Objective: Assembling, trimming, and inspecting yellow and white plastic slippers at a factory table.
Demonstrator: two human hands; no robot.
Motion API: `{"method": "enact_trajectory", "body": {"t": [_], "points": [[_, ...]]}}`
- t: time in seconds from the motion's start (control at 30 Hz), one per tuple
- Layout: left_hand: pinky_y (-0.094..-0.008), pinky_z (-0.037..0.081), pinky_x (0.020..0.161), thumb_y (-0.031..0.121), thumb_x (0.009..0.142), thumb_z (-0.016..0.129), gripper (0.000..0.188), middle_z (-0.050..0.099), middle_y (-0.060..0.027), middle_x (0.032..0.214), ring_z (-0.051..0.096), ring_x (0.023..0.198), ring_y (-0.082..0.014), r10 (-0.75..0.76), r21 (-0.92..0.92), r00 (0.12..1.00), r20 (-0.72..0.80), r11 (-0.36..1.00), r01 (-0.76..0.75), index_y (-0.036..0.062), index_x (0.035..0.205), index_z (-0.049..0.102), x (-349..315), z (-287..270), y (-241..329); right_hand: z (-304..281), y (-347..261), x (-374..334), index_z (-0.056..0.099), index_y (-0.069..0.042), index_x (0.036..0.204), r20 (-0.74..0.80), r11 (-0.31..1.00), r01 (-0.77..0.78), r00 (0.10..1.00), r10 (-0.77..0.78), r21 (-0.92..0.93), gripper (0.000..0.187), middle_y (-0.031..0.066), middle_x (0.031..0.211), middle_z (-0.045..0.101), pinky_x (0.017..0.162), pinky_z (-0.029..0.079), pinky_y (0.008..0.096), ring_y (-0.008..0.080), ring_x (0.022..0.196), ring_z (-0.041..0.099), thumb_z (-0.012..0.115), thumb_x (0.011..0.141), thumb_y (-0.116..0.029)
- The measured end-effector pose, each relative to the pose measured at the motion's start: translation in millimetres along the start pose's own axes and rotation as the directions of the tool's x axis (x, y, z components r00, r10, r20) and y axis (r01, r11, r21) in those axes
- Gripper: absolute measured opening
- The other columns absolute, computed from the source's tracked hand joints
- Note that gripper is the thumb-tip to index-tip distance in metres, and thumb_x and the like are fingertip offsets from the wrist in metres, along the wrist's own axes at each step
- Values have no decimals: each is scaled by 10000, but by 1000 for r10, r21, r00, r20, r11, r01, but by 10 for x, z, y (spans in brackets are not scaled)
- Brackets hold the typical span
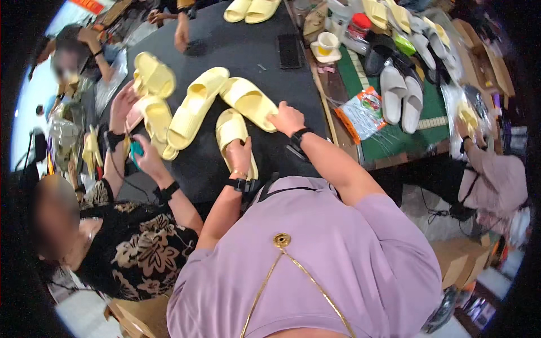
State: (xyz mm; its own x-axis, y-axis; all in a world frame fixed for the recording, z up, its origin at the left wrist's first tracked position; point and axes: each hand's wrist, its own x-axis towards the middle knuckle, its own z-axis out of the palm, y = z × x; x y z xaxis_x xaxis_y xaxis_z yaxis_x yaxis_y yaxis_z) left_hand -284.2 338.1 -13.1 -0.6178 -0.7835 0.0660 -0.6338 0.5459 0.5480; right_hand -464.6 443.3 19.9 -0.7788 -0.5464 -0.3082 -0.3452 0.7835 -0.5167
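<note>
My left hand [239, 155] is closed on a pale yellow slipper [230, 127] at the near edge of the dark table. That slipper points away from me, and the hand covers part of its footbed. Closed on the near right end of another yellow slipper [248, 101] is my right hand [287, 119]. Its fingertips are partly hidden against the sole. A longer-looking yellow slipper [197, 107] lies slanted just to the left, beside these two.
At my left, a person's hands [151, 159] hold a green tool near more yellow slippers [156, 115]. Across the dark table [248, 50] lie a black phone-like slab [290, 52] and another yellow pair [252, 9]. White slippers [401, 96] and an orange-white packet [365, 115] rest on a green mat at right.
</note>
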Motion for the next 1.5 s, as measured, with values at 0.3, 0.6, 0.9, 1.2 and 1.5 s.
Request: {"method": "enact_trajectory", "body": {"t": [0.3, 0.6, 0.9, 1.2, 1.5], "points": [[-419, 469, 598, 328, 842, 689, 446, 613, -228, 628, 605, 592, -379, 43, -93, 996, 72, 995, -36, -90, 699, 628, 98, -67, 423, 5, 622, -173, 709, 0, 986, 383, 993, 32, 921, -74, 115, 565, 252, 1003, 676, 798, 528, 425, 362, 912, 672, 660, 743, -507], [-422, 514, 648, 381, 816, 703, 448, 659, -216, 716, 648, 665, -358, 180, -67, 875, 449, 983, -168, -62, 783, 644, 145, 192, 899, -546, 1284, -547, 718, -23, 823, 252, 988, -149, 958, 135, 40, 527, 210, 843, 688, 727, 521, 433, 364, 809, 669, 652, 749, -540], [-399, 519, 635, 279, 846, 664, 326, 669, -219, 747, 663, 674, -344, 314, -195, 787, 531, 949, -247, -45, 878, 672, 232, 171, 689, -164, 2071, 143, 506, -92, 1313, -171, 927, -335, 936, 308, -166, 452, 239, 1044, 666, 833, 514, 482, 407, 964, 645, 505, 861, -94], [-377, 547, 715, 282, 844, 645, 343, 685, -243, 857, 694, 795, -341, 205, -193, 825, 526, 974, -119, -11, 1012, 703, 225, 11, 538, -17, 2344, 258, 625, -26, 1021, -232, 920, -314, 937, 260, -235, 217, 204, 970, 684, 763, 534, 504, 395, 901, 666, 464, 913, -123], [-352, 545, 663, 267, 841, 665, 324, 691, -223, 824, 704, 751, -302, 191, -186, 829, 526, 977, -108, -8, 1007, 703, 157, 71, 495, -69, 2362, 231, 653, -37, 986, -233, 910, -281, 949, 215, -304, 204, 202, 993, 665, 768, 534, 495, 401, 893, 661, 480, 908, -111]]}}
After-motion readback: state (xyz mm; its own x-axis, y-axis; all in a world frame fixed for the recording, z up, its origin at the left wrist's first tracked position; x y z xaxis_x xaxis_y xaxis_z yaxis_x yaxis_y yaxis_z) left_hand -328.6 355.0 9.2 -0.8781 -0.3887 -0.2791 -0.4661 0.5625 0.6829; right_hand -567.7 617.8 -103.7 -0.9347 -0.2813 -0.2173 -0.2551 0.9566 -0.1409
